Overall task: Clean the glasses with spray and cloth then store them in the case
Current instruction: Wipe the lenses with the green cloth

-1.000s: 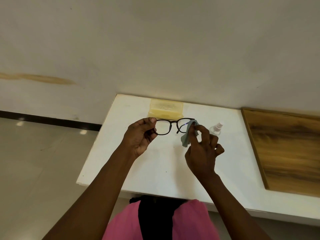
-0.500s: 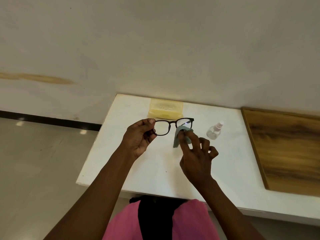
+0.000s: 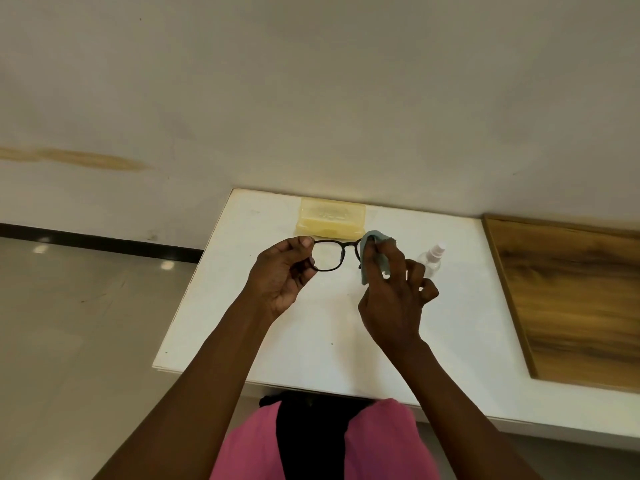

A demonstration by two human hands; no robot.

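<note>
Head view: the left hand (image 3: pixel 282 271) pinches the black-framed glasses (image 3: pixel 330 255) at their left end, long axis level, held above the white tabletop (image 3: pixel 311 327). The right hand (image 3: pixel 394 292) grips a blue cloth (image 3: pixel 375 251) over the right lens. The yellow case (image 3: pixel 330 217) lies closed just beyond them; the spray bottle (image 3: pixel 431 259) stands right of the hands, open room around.

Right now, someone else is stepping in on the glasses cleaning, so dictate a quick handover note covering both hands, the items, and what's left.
Left hand: pinches the left end of the dark-framed glasses, held above the white table.
Right hand: presses the blue-grey cloth over the right lens.
Clear spray bottle: on the table, right of the hands.
Yellow translucent case: shut, at the table's back edge.
Done: wiping underway.
Left: finish wiping, open case, store glasses.
</note>
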